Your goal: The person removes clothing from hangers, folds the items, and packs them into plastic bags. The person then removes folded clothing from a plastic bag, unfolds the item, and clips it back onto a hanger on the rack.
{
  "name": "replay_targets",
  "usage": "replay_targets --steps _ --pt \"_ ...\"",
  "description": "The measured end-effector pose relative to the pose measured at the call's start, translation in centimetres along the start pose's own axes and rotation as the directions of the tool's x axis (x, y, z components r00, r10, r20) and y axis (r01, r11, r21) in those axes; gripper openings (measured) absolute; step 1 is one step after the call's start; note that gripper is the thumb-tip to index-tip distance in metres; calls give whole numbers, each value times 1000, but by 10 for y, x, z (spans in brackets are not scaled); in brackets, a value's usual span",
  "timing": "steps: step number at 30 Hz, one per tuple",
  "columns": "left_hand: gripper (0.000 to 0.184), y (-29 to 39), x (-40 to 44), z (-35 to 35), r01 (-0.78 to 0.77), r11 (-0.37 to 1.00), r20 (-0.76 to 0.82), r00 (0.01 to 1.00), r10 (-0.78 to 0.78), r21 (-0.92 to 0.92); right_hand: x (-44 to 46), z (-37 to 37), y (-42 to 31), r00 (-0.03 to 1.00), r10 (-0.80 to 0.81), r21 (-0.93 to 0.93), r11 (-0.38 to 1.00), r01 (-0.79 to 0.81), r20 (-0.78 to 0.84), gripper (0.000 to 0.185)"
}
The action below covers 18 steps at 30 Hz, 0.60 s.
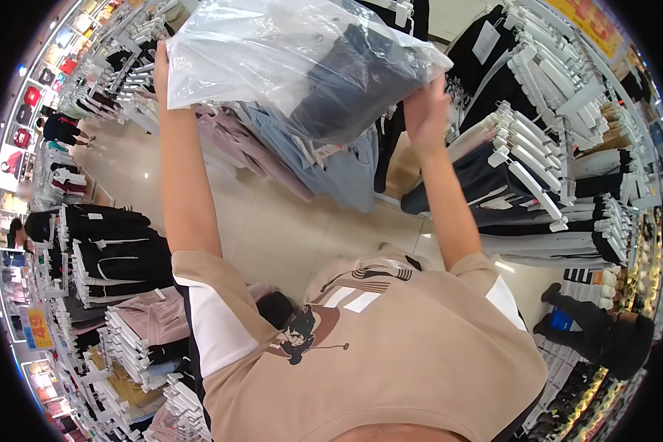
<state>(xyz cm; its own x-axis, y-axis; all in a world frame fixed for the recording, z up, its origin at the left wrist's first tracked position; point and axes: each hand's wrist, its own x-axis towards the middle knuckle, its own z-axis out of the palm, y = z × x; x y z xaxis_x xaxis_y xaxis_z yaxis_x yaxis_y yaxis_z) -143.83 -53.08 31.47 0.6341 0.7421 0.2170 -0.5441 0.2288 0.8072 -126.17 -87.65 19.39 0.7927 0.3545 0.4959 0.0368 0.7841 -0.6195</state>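
Observation:
A large clear plastic bag [236, 55] is held up in front of me, stretched between both hands. Inside its right half lies a dark folded garment [346, 81]. My left hand [161, 65] is closed on the bag's left edge, its fingers mostly behind the plastic. At the lower right corner, my right hand [427, 110] pinches the plastic and is slightly blurred. Below the bag hang light blue trousers [353, 173] and pinkish trousers [247, 151], partly covered by it.
White hangers with dark trousers [486, 177] fill a rack close to my right forearm. On the left stand racks of black clothes [118, 250] and pink garments [155, 317]. A person in dark clothes [604, 331] is at the lower right; another person [62, 127] stands far left. Tiled floor [272, 228] lies between.

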Motion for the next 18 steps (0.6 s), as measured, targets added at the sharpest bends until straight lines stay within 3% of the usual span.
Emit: replay_targets --steps 1,3,4,6,7,8,9,11,12,15,18 --pt "48 5 -5 11 -5 999 19 1000 4 41 -12 -3 11 995 -101 -157 982 101 10 60" --pt "49 15 -14 33 -18 992 52 999 11 126 -31 -31 40 988 145 -244 961 -127 57 61" --pt "42 18 -21 47 -133 955 66 991 119 267 -37 -33 43 962 266 -284 929 -237 65 62" --pt "36 22 -38 74 -438 636 255 896 363 636 -26 -30 32 954 300 -332 901 -279 12 60" --pt "33 23 -45 86 -550 388 366 813 453 740 -22 -25 24 949 316 -356 885 -302 -18 59" --pt "32 26 -46 97 -603 306 417 762 496 737 -19 -22 23 972 227 -334 914 -231 -51 54" --pt "32 30 -45 105 -623 337 429 754 497 706 -15 -22 19 955 289 -196 935 -297 -68 55" --pt "31 42 -35 119 -498 761 295 865 405 416 -3 -20 6 908 412 92 909 -406 -68 57" --pt "31 47 -30 124 -399 886 244 907 343 235 0 0 -12 862 490 163 868 -469 -127 56" --pt "31 57 2 122 -180 983 187 966 180 -19 7 19 -27 789 612 369 748 -552 -59 55" --pt "31 57 46 92 -67 994 155 986 54 84 14 32 -9 791 604 315 773 -550 -101 50"
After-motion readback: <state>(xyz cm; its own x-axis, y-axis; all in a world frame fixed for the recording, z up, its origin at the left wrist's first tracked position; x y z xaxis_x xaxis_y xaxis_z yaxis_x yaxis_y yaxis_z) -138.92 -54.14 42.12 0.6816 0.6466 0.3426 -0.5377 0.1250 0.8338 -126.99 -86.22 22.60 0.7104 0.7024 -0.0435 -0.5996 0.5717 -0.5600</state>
